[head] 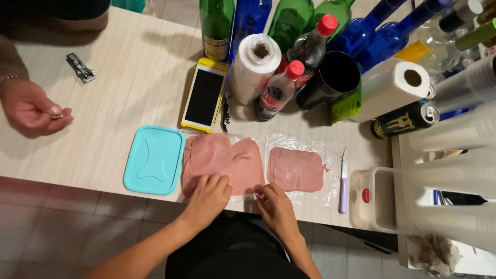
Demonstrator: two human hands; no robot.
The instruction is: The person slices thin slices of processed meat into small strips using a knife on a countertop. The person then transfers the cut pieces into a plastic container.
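Note:
Two stacks of pink sliced meat lie on clear plastic wrap at the table's near edge. My left hand (pixel 207 196) rests with fingers on the lower part of the left meat slices (pixel 222 160). My right hand (pixel 275 202) pinches the edge of the plastic wrap (pixel 330 150) between the two stacks, near the right meat slice (pixel 295 169). A turquoise lid (pixel 154 159) lies just left of the meat. A small knife with a lilac handle (pixel 343 182) lies to the right of the wrap.
A yellow-cased phone (pixel 204 96), a roll of plastic bags (pixel 254 64), two red-capped soda bottles, a black cup (pixel 330 77), a paper towel roll (pixel 395 88), a can and several glass bottles stand behind. A clear plastic container (pixel 380 199) sits right. Another person's hand (pixel 31 108) holds something small at left.

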